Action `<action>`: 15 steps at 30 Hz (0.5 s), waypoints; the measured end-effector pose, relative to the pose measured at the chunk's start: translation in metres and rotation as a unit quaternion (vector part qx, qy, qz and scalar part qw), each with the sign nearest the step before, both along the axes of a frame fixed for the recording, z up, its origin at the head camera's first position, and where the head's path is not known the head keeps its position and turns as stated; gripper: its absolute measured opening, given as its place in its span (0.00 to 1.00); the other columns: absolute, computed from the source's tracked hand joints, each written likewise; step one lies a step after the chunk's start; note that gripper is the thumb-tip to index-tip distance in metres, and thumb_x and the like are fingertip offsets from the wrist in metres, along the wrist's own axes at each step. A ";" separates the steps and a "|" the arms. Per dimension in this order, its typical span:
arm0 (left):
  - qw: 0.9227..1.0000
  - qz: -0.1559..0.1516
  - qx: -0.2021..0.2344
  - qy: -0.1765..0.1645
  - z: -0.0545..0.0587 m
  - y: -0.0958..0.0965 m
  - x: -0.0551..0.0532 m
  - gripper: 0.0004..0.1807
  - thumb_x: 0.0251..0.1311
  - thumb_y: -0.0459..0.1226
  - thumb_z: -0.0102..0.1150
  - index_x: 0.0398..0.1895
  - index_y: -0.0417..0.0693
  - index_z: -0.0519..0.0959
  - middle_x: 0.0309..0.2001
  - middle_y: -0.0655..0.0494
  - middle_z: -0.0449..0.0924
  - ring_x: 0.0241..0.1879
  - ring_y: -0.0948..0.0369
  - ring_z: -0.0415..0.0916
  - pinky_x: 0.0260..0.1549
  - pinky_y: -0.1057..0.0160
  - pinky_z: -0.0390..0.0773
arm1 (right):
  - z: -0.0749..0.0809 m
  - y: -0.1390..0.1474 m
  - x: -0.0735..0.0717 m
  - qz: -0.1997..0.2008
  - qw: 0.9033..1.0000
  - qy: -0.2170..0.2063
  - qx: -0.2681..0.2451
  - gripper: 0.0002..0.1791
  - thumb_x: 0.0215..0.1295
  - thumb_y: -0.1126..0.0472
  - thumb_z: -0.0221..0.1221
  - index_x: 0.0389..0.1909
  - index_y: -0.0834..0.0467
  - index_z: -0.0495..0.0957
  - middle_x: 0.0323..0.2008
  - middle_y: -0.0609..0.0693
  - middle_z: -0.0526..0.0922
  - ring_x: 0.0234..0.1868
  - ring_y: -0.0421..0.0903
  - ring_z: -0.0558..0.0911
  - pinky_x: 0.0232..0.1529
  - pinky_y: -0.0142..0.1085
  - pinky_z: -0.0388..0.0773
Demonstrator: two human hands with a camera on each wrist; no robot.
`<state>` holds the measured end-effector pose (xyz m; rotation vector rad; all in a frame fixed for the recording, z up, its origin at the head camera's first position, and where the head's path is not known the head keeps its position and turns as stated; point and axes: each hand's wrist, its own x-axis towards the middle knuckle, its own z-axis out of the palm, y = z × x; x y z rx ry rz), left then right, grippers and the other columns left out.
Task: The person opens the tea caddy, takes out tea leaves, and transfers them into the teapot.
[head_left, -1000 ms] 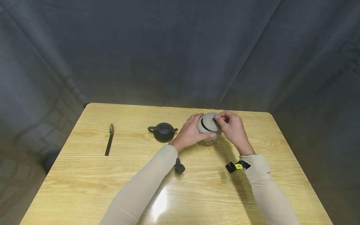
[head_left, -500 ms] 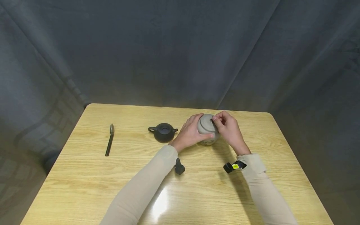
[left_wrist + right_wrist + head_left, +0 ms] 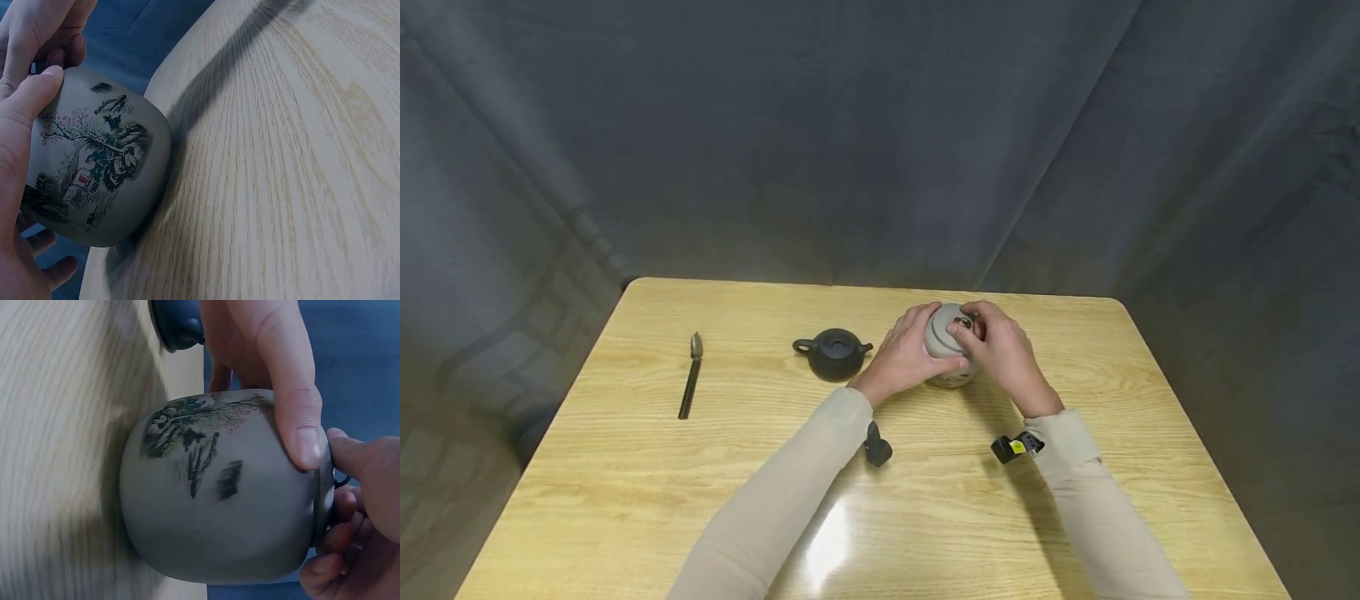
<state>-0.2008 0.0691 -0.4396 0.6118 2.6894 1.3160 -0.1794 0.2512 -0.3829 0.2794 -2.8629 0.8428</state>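
A grey ceramic jar (image 3: 953,377) painted with trees, rocks and a small house stands upright on the table. My left hand (image 3: 904,354) grips its left side, thumb across the front near the rim; the far fingers are partly hidden. On the jar's mouth sits a grey lid (image 3: 944,318) with a small dark ring on top. My right hand (image 3: 1009,358) holds the lid by its edge, thumb and curled fingers around the ring. In the right wrist view the lid (image 3: 323,494) lies against the jar's rim, the fingertips at its edge.
A black teapot (image 3: 837,355) stands left of the jar, its spout pointing towards my left hand. Further left lies a thin utensil (image 3: 691,377) with a black handle and a silvery end. Dark curtains (image 3: 820,142) hang behind the wooden table (image 3: 947,525).
The lid, tilted with a dark gap at the rim, has come down level onto the jar. My right hand moved slightly left and shifted from the ring to the lid's edge. My left hand stayed.
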 end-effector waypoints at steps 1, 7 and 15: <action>1.000 0.000 0.000 -0.002 0.000 0.000 0.001 0.60 0.57 0.66 0.74 0.86 0.58 0.54 0.83 0.55 0.59 0.80 0.53 0.62 0.77 0.43 0.67 | -0.001 -0.001 0.001 0.000 1.000 -0.004 0.001 0.26 0.78 0.50 0.63 0.66 0.63 0.77 0.33 0.53 0.76 0.31 0.48 0.73 0.34 0.40 0.67; 1.000 -0.001 -0.002 0.001 0.004 -0.002 0.002 0.60 0.57 0.66 0.73 0.86 0.57 0.54 0.83 0.54 0.59 0.79 0.52 0.63 0.77 0.43 0.68 | 0.001 -0.002 0.003 0.021 1.000 -0.011 0.015 0.26 0.80 0.50 0.60 0.67 0.64 0.74 0.41 0.55 0.77 0.36 0.50 0.76 0.37 0.42 0.71; 1.000 0.014 -0.024 0.001 0.006 0.002 0.007 0.60 0.60 0.68 0.69 0.88 0.58 0.51 0.85 0.52 0.54 0.82 0.50 0.59 0.78 0.40 0.65 | -0.002 -0.002 0.009 0.027 0.999 -0.007 0.018 0.29 0.84 0.47 0.54 0.71 0.65 0.72 0.45 0.56 0.75 0.37 0.50 0.74 0.36 0.40 0.71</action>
